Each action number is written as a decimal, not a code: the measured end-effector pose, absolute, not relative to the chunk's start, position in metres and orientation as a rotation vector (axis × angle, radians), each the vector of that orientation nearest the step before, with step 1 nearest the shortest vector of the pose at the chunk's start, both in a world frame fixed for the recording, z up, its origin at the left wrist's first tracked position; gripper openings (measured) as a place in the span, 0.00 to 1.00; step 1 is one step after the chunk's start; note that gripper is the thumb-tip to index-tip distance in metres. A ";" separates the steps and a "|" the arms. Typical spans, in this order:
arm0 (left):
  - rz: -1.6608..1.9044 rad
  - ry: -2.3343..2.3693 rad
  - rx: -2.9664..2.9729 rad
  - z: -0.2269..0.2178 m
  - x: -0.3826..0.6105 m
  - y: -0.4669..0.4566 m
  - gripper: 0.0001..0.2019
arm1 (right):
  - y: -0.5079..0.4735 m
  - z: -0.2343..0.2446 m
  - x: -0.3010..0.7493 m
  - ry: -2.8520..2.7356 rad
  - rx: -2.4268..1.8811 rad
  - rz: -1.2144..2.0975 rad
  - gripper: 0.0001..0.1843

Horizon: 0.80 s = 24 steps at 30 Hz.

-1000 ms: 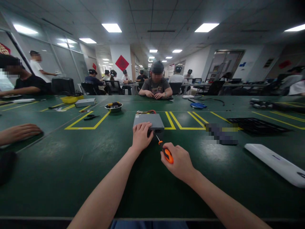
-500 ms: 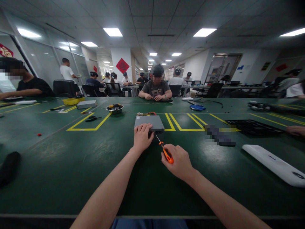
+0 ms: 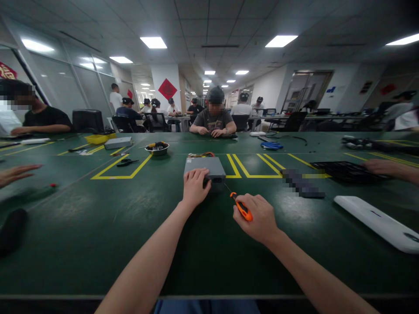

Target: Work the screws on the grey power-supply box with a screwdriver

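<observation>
A grey metal computer power supply (image 3: 211, 165) lies on the green table, its socket side facing me. Coloured wires (image 3: 205, 154) come out at its back. My left hand (image 3: 195, 187) grips its left front part, fingers over the top and thumb at the front face. In my right hand (image 3: 259, 216) is an orange and black screwdriver (image 3: 242, 207), closed in the fingers. Its thin shaft points up and left, the tip close to the supply's front right corner. Whether the tip touches the case I cannot tell.
A metal bowl (image 3: 157, 149) with tools stands behind on the left, near a black clip-like piece (image 3: 127, 162). To the right lie a pixelated dark object (image 3: 303, 183), a white casing (image 3: 376, 222) and a black grid panel (image 3: 347, 171) under another person's hand (image 3: 389, 168). Another hand (image 3: 16, 174) reaches in at left.
My right hand has moved right with the screwdriver, and the tip has shifted from the supply's front middle toward its right corner. My left hand stays put. Other people's hands have come further in at both sides.
</observation>
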State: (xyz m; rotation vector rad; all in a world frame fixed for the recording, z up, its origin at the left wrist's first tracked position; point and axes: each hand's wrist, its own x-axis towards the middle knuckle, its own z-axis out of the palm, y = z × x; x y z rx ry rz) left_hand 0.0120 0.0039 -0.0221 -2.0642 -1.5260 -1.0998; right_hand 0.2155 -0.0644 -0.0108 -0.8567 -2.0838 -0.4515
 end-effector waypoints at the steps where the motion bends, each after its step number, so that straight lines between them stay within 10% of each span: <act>1: -1.101 -1.522 -2.065 -0.022 0.012 0.004 0.13 | -0.064 -0.011 0.217 -2.081 -0.870 -0.451 0.04; 24: -1.097 -1.532 -2.061 -0.021 0.012 0.003 0.14 | -0.070 -0.014 0.211 -2.127 -1.039 -0.415 0.08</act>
